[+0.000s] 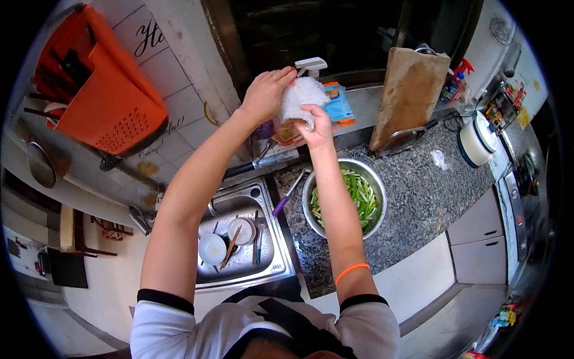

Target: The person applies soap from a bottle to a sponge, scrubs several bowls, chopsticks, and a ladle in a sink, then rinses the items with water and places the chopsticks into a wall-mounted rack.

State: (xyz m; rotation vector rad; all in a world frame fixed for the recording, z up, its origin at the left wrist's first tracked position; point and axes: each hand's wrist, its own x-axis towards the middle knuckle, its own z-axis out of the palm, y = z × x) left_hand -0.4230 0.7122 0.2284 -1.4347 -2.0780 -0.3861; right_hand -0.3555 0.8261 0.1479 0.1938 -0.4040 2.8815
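White plastic bag [303, 96] is being gripped by left hand [265, 94] and right hand [315, 127]; below them, steel bowl [345, 197] is already holding cut greens [360, 194], bag contents not yet emptied.

Both arms reach far out over the speckled stone surface [418, 197]. The left hand [265, 93] and the right hand [317, 125] together grip a crumpled clear plastic bag [301, 96]. Nearer, a steel bowl [373, 179] holds cut green vegetables [359, 197]. To the left, the sink [269, 257] contains small white bowls [213, 248] and chopsticks [231, 246]. A wooden cutting board [408, 96] leans at the far right.
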